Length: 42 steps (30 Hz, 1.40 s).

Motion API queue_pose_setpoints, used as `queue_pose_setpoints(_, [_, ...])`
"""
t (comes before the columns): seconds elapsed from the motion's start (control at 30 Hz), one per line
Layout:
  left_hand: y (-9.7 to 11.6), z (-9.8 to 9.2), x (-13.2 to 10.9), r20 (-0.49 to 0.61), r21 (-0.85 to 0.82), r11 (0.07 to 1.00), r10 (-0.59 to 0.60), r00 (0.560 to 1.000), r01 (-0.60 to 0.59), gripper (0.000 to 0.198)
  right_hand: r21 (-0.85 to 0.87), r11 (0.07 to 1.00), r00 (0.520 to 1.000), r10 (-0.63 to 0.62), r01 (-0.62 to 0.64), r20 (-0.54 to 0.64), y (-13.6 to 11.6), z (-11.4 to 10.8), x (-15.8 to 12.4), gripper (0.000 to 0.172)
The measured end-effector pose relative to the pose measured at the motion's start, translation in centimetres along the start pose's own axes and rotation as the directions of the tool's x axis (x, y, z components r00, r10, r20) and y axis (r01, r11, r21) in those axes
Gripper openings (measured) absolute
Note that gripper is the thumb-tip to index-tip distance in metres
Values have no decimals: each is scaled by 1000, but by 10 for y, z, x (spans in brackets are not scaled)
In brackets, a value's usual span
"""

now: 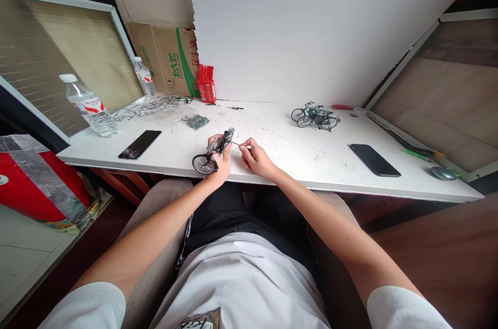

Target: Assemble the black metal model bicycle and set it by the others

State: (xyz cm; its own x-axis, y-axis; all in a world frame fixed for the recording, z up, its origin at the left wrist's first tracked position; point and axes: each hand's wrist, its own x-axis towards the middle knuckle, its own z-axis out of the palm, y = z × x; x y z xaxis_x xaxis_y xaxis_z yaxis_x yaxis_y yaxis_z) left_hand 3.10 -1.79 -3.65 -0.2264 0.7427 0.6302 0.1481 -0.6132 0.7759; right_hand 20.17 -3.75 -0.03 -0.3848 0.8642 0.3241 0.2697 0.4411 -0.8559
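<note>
Near the front edge of the white table, my left hand (222, 168) is closed around a small black model bicycle (205, 164). Its front wheel with thin spokes points toward me, and the fingers hide part of the frame. Just to the right, my right hand (257, 159) pinches a thin dark rod (235, 144), perhaps a small screwdriver. The rod's far end reaches the bicycle; whether it touches is too small to tell. A small clear bag of parts (196, 121) lies behind my left hand.
Further right stand assembled model bicycles (316, 117), one green. Phones lie at the left (140, 144) and right (374, 160). Water bottles (90, 106), a cardboard box (171, 62), a red carton (207, 84) and loose part frames (151, 107) fill the back left. A grey mouse (443, 173) sits far right.
</note>
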Motion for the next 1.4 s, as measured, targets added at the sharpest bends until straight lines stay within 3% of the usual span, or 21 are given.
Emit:
queue_pose_setpoints(0.27, [12,0,-2,-19,-48,999,6,1000,-7,34,13,1000,1000,22,-22,-1,5,-2,3,40])
queue_pose_setpoints(0.47, [8,-2,-2,7,-28,999,35,999,-34,33,72,997,999,31,-32,11,7,-2,4,42])
queue_pose_setpoints(0.73, [2,-4,-3,-17,35,999,27,999,-27,47,83,993,995,73,-79,72,2,-5,4,51])
queue_pose_setpoints(0.87, [3,-2,-2,-4,-25,1000,8,1000,-8,48,28,998,998,60,-60,23,6,-3,5,53])
queue_pose_setpoints(1.1, [-3,2,-1,-3,-28,999,20,1000,-20,42,-107,994,991,-34,20,-132,11,-1,5,36])
queue_pose_setpoints(1.4, [-1,-2,-2,-20,13,1000,27,999,-27,36,-186,980,974,-109,72,-199,7,-2,4,42])
